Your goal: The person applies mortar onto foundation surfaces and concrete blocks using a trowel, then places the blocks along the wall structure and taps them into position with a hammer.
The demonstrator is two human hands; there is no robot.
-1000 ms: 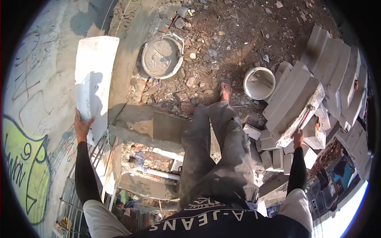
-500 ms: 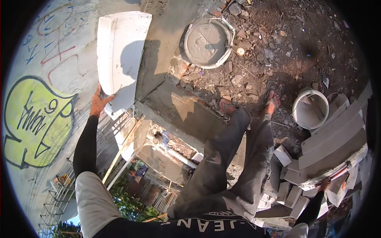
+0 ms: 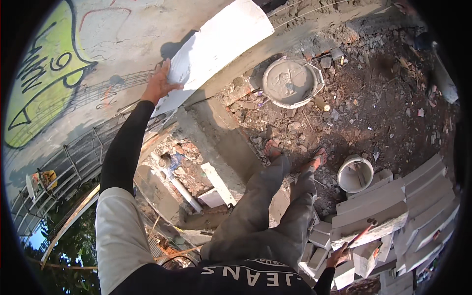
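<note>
A long pale block point(image 3: 221, 44) lies along the wall top at the upper left, bright in the sun. My left hand point(image 3: 160, 83) rests against its near end with the fingers spread. At the lower right, my right hand point(image 3: 338, 254) is closed at the near end of a red-handled tool point(image 3: 360, 235), whose small dark head points away over the stacked blocks. The tool's exact kind is too small to make out. Grey blocks point(image 3: 368, 209) are piled around that hand.
A tub of wet mortar point(image 3: 290, 82) stands on the rubble ground beyond my feet. Nearer the stack is a pale bucket point(image 3: 355, 174) with something long inside. A cavity point(image 3: 184, 162) with a pipe opens below left; a painted wall point(image 3: 113, 29) and scaffolding point(image 3: 73, 162) line the left.
My view has turned, shifting the scene. My right hand now has the red-handled tool, which lay on the block pile before. My left hand stays at the pale block's end.
</note>
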